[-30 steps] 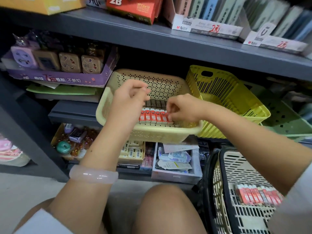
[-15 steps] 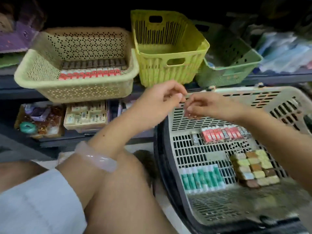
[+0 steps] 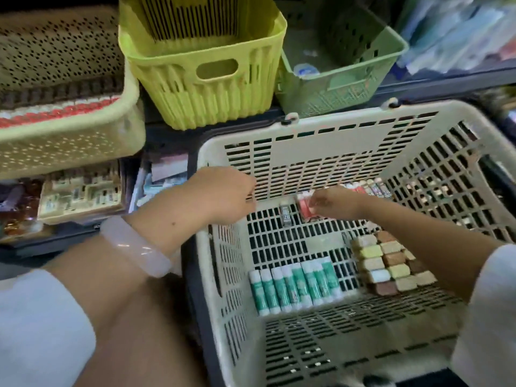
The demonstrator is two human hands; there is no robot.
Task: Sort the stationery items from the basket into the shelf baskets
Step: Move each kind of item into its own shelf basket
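— Stationery items, where do they lie?
— On the floor of the cream slatted plastic shopping basket (image 3: pixel 315 141), in groups: a row of green-and-white glue sticks (image 3: pixel 293 286) near the front, a block of small brown, cream and yellow erasers (image 3: pixel 388 263) to their right, and red-and-white lead cases (image 3: pixel 305 209) by the far wall, with one dark lead case (image 3: pixel 285 215) lying just beside them.
— And the hands?
— The right hand (image 3: pixel 335 203) reaches down inside the basket, its fingers pinched on the red-and-white lead cases. The left hand (image 3: pixel 223 195) sits at the basket's left rim with fingers curled inward; whether it holds anything I cannot tell. A pale translucent bangle (image 3: pixel 136 247) rings the left wrist.
— What stands on the shelf behind?
— Three baskets side by side: a beige perforated plastic basket (image 3: pixel 69 146) on the left with rows of red-and-white and dark cases in it, a lime-yellow ribbed basket (image 3: pixel 201 79) in the middle, and a pale green mesh basket (image 3: pixel 340 79) on the right.
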